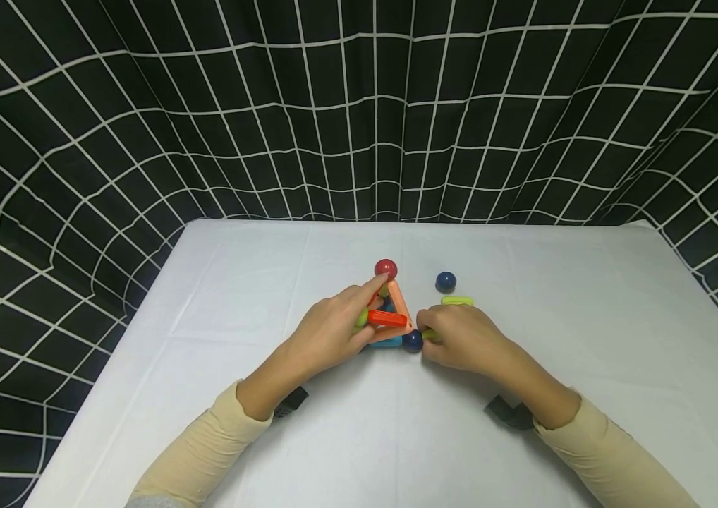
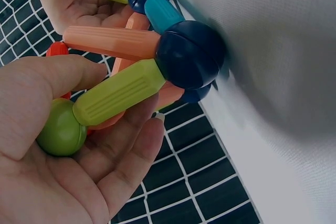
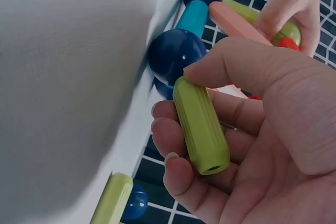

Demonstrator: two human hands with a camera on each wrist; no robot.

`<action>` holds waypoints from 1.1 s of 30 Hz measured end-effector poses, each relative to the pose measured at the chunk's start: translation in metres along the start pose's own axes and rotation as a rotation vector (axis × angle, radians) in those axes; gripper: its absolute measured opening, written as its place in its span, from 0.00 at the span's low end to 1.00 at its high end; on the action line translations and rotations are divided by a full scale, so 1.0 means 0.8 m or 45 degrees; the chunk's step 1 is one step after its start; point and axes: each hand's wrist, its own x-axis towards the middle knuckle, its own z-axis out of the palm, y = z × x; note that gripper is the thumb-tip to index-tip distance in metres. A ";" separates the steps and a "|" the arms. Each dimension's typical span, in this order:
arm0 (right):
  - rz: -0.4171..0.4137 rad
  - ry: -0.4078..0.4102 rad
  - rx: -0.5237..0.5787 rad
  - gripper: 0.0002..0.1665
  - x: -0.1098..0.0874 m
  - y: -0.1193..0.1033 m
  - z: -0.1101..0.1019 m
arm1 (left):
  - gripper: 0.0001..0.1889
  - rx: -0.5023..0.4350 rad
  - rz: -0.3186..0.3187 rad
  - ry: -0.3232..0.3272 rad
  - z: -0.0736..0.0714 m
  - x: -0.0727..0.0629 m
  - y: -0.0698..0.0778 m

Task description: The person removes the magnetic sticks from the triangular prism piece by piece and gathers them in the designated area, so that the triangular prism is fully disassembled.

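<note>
We pinch a lime-green rod (image 3: 202, 124), probably light, stiff and best held mid-shaft, in our right hand (image 1: 470, 336), its end apparently against a navy ball (image 3: 176, 56) on the ball-and-rod frame (image 1: 388, 318) our left hand (image 1: 330, 324) grips.

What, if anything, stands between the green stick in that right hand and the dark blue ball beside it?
Nothing visible does. In the right hand, the green stick has its end close by the dark blue ball; whether they touch is hard to tell.
</note>
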 end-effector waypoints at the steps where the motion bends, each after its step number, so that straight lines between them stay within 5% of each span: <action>1: -0.006 0.003 0.000 0.07 0.000 0.000 0.000 | 0.38 -0.004 -0.001 0.001 0.000 0.000 0.000; 18: 0.004 0.022 -0.026 0.06 -0.005 0.011 -0.018 | 0.39 -0.002 -0.001 -0.001 0.001 0.000 0.000; 33: 0.007 -0.082 0.041 0.04 -0.012 0.037 -0.040 | 0.39 -0.008 0.002 0.004 0.001 0.000 0.001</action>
